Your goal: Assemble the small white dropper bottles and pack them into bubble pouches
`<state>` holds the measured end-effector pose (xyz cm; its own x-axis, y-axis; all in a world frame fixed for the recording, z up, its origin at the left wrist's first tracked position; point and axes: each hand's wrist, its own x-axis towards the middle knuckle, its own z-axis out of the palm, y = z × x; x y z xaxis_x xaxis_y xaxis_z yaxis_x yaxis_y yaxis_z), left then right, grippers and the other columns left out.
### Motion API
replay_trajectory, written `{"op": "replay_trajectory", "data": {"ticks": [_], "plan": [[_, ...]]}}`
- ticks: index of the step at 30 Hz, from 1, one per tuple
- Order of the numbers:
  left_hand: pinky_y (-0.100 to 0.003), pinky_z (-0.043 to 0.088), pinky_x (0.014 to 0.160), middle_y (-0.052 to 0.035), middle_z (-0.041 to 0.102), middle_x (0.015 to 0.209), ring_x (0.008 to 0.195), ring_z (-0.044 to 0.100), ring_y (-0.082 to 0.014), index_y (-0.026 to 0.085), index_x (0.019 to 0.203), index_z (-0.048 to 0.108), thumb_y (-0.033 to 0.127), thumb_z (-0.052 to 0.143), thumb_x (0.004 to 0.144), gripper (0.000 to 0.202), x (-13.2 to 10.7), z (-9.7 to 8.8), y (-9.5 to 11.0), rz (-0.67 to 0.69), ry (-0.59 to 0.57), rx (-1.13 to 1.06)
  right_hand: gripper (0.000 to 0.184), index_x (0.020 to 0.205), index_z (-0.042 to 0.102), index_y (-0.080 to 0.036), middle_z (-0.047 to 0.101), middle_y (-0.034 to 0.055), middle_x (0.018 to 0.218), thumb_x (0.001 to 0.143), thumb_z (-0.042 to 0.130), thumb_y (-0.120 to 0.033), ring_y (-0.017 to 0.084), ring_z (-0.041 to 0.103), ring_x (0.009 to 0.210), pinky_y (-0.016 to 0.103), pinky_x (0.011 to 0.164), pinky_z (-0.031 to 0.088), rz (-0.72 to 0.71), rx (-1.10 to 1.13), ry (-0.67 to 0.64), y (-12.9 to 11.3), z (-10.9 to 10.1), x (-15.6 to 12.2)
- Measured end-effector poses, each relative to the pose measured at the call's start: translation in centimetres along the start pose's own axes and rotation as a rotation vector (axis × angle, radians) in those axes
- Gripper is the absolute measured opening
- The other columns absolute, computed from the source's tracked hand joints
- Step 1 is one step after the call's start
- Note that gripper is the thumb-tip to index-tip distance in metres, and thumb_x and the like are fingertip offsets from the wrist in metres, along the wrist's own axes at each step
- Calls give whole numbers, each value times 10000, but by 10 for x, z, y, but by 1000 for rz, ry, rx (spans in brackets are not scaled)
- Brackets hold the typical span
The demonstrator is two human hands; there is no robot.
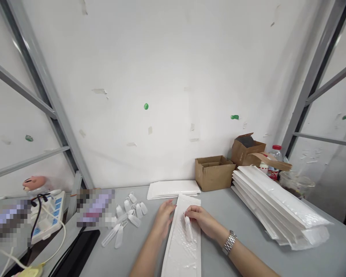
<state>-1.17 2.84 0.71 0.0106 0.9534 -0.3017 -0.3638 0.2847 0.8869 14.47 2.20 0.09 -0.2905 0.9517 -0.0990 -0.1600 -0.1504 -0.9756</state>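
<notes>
A long white bubble mailer lies on the grey table in front of me. My right hand pinches one end of a small translucent white tube-like piece and holds it over the mailer. At the mailer's left edge is my left hand, its fingers apart and nothing visible in them; whether it touches the edge I cannot tell. Left of that hand lie several small translucent white pieces, some with thin loops at one end.
At the right leans a thick stack of white bubble mailers. Several flat mailers lie by the wall, beside a cardboard box. A power strip with cables and a black object occupy the left.
</notes>
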Motion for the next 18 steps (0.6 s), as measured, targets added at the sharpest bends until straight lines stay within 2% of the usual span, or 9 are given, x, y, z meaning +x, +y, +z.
{"op": "replay_trajectory", "data": {"ticks": [3,5,7,9,13,15,18], "plan": [[-319,438,704,-89,673,812,800,611,-230,134,1030,565,266,728,527,545,2,1,-4,-13,-45,29,116,602,592,-156,520,-39,578,618,665,-245,78,429,549,205,555,323,33,159,-67,-1,4,-8],[-320,438,678,-84,680,736,706,619,-226,110,934,618,310,748,501,494,2,2,-6,-1,-126,96,134,604,587,-155,517,-38,576,609,682,-250,77,440,535,204,537,333,77,244,-101,-4,6,-9],[-313,435,650,-82,680,674,654,616,-227,92,790,659,349,761,475,419,0,2,-5,22,-200,164,161,602,582,-156,522,-33,563,613,687,-278,79,441,511,209,518,339,44,264,-79,-9,4,-8],[-307,434,628,-77,679,638,619,613,-220,87,719,671,361,770,456,393,-3,1,-3,5,-238,181,193,617,586,-163,551,-19,574,635,673,-335,91,454,512,225,528,360,-116,215,60,-16,-2,-6],[-310,449,636,-75,686,628,615,622,-213,90,727,678,346,788,435,403,-10,1,2,-70,-247,143,229,715,591,-192,625,14,710,680,632,-415,134,513,606,277,631,415,-490,-1,455,-29,-22,-4],[-307,455,641,-78,689,627,618,626,-209,89,733,680,333,795,431,406,-12,2,3,-70,-237,135,240,751,586,-198,634,29,758,707,603,-433,156,533,656,298,660,429,-559,-96,522,-30,-28,-5],[-300,460,640,-81,696,644,616,629,-203,89,746,685,307,800,429,401,-12,4,3,-65,-233,120,260,755,586,-194,621,35,723,739,561,-452,174,546,681,319,685,434,-572,-227,491,-28,-27,-8]]}}
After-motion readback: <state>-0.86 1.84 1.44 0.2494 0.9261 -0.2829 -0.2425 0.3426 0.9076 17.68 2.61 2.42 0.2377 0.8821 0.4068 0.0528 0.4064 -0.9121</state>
